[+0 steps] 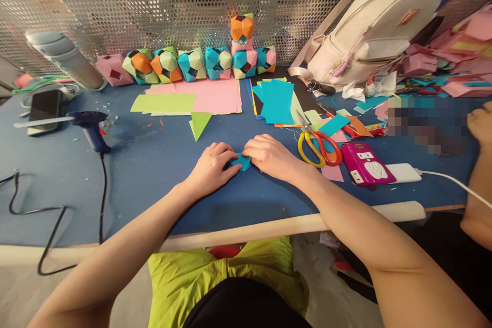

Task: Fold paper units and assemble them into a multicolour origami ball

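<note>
Taking the folded blue paper as the clock's centre, the phone lies between nine and ten o'clock, and the bottle stands at ten. The glue gun rests near nine, its black cord running down over the table edge. A row of folded paper balls spans ten to one o'clock along the perforated panel, with an orange-topped stack near twelve. The green triangle lies at about ten-thirty, beside the pink sheets at eleven.

The person's left hand comes in from eight o'clock, fingers narrowed and holding the paper's left side. The folded blue paper is on the blue table between both hands. The right hand comes in from four o'clock, its fingertips close together and holding the upper right side; its thumb is hidden.

Blue sheets lie at one o'clock. The scissors, handles yellow and red-orange, lie towards three. The purple socket block is at three, the pale backpack at two. Another person's hand is far out, just before three.
</note>
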A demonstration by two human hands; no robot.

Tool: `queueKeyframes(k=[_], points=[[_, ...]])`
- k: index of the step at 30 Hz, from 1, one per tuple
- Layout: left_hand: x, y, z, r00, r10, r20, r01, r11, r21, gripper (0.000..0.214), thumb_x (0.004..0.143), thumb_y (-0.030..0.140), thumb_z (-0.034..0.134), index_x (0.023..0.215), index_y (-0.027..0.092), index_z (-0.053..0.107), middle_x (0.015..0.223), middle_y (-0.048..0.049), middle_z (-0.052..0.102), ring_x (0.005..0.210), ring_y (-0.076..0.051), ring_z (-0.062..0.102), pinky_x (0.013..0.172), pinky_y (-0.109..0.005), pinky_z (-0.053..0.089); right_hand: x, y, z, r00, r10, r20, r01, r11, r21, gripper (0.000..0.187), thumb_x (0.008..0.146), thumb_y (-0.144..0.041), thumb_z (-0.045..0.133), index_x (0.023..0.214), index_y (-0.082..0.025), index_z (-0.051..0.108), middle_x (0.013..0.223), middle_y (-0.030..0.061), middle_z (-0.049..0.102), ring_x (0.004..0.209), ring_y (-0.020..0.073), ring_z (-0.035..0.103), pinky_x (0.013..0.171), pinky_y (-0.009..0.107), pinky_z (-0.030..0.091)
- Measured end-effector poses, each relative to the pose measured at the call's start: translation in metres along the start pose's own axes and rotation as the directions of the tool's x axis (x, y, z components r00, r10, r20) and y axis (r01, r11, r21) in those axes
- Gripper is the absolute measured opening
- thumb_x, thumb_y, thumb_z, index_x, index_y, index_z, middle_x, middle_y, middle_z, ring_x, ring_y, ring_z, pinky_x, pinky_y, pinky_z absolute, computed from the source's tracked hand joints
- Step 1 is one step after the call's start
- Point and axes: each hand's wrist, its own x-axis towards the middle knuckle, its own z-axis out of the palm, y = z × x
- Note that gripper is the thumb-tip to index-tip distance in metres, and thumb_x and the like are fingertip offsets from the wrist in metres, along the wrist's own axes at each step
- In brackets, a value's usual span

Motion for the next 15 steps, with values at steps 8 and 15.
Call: queueKeyframes(k=[8, 15], points=[[0.0000, -0.0020, 0.0028, 1.000, -0.002, 0.015, 0.002, 0.999, 0.047, 0.020, 0.087, 0.031, 0.055, 0.093, 0.016, 0.066, 0.101, -0.0105, 0.063, 0.089, -0.023, 0.054, 0.084, -0.040, 0.044, -0.0006, -0.0029, -0.0038, 1.000, 0.005, 0.021, -0.004, 1.000, -0.020, 0.026, 0.088, -0.006, 0.047, 0.093, -0.014, 0.071, 0.095, 0.0101, 0.067, 0.086, 0.0221, 0.052, 0.079, 0.035, 0.036], [0.0004, -0.0023, 0.0040, 1.000, -0.018, 0.013, 0.018, 0.998, 0.065, 0.017, 0.086, 0.031, 0.057, 0.093, 0.018, 0.066, 0.100, -0.0088, 0.062, 0.089, -0.023, 0.053, 0.083, -0.038, 0.044, -0.0018, -0.0083, -0.0093, 0.998, 0.018, 0.056, -0.016, 0.999, -0.037, 0.028, 0.088, -0.005, 0.045, 0.097, -0.012, 0.071, 0.097, 0.0119, 0.066, 0.091, 0.0233, 0.052, 0.083, 0.037, 0.037]])
